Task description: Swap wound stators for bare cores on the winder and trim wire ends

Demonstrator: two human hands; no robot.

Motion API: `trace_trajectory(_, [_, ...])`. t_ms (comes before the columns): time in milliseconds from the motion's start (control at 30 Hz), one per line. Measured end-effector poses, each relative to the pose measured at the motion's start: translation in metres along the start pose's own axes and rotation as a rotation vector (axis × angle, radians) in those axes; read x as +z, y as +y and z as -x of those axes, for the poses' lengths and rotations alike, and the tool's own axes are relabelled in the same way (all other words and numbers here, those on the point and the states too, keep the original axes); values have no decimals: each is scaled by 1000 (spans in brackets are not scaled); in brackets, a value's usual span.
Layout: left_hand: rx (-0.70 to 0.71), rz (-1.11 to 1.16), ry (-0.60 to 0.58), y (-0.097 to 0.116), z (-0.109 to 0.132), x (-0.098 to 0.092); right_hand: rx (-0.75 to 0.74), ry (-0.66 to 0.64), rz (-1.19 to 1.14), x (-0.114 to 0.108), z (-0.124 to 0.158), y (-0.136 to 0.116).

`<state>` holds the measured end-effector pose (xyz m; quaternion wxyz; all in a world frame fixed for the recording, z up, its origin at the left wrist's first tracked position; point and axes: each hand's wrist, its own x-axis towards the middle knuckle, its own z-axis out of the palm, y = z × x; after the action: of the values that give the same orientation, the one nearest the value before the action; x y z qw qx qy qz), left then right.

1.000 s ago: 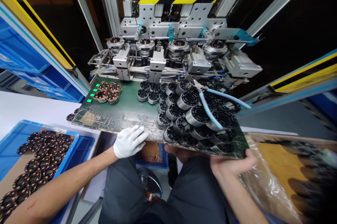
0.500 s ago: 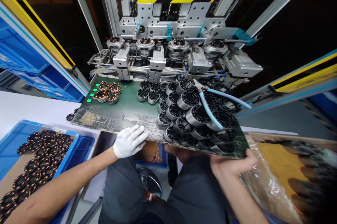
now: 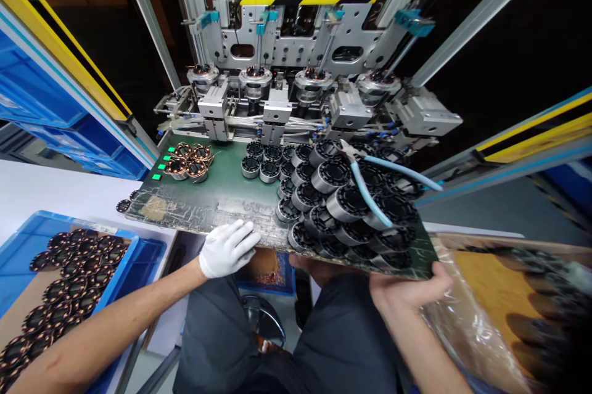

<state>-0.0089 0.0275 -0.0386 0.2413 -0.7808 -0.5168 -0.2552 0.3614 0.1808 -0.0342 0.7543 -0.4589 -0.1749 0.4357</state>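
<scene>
My left hand (image 3: 227, 249), in a white glove, lies flat with fingers stretched on the front edge of the green work plate (image 3: 222, 190). My bare right hand (image 3: 407, 289) rests at the plate's front right corner, thumb on top and fingers hidden under the edge. A heap of black stator cores (image 3: 337, 200) covers the right half of the plate, with blue-handled cutters (image 3: 370, 187) lying on it. Several copper-wound stators (image 3: 189, 161) sit at the plate's back left.
A winding machine (image 3: 305, 79) with several stations stands behind the plate. A blue bin (image 3: 139, 258) of wound stators is at the lower left. A plastic-lined box (image 3: 504, 301) with dark parts lies at the right. Stacked blue crates (image 3: 41, 98) stand far left.
The machine's upper arms with teal clamps have swung up from the stations, uncovering the holes in its back plate. Both hands have stayed where they were.
</scene>
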Motion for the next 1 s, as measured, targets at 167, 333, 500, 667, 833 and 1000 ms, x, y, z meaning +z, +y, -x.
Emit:
trace_trajectory(167, [2, 15, 9, 0, -2, -1, 14, 11, -3, -1, -1, 1])
trace_trajectory(333, [1, 18, 13, 0, -3, -1, -9, -3, -5, 2, 1, 0])
trace_trajectory(500, [0, 1, 4, 0, 0, 1, -19, -20, 29, 1, 0, 0])
trace_trajectory(667, [4, 7, 7, 0, -1, 0, -20, -17, 29, -2, -2, 1])
trace_trajectory(833, [5, 16, 23, 0, -5, -2, 4, -4, 15, -1, -1, 1])
trace_trajectory(1000, [6, 9, 11, -1, -2, -1, -2, 2, -8, -2, -3, 2])
